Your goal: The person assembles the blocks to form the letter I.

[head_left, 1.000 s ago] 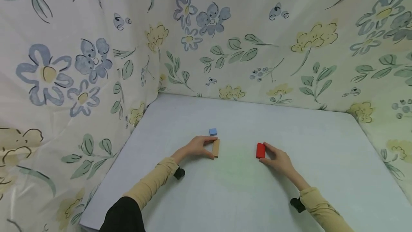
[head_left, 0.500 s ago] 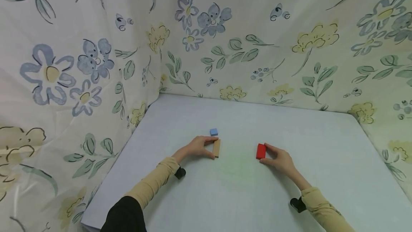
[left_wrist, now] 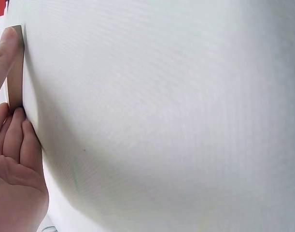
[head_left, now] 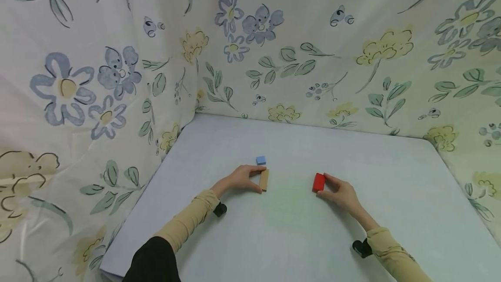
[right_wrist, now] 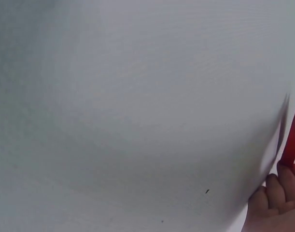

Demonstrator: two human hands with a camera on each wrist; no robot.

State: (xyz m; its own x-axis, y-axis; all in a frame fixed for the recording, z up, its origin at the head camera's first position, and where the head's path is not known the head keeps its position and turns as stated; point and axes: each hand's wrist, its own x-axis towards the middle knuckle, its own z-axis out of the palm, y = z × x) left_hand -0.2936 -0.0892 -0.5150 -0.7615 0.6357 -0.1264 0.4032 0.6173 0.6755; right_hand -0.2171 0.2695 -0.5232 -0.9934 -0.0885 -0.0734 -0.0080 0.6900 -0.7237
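My left hand [head_left: 242, 177] holds a slim tan wooden block [head_left: 264, 180] by its two ends, thumb at the near end and fingers at the far end. In the left wrist view the same grip shows at the left edge, with the block close to the table surface. Just beyond the left fingertips lies a small blue block [head_left: 261, 160], apart from the hand. To the right, my right hand [head_left: 342, 196] pinches a red block [head_left: 318, 182] end to end, and the block sits slightly slanted. The right wrist view shows only part of the red block, at its right edge.
Both hands are over a white-covered table [head_left: 289, 247]. Floral cloth [head_left: 274, 77] hangs behind it and along the left and right sides. A strip of table separates the tan block from the red one.
The red block has turned slightly clockwise in my right hand, its far end leaning right. My left hand keeps its hold on the tan block. The head view has shifted a little.
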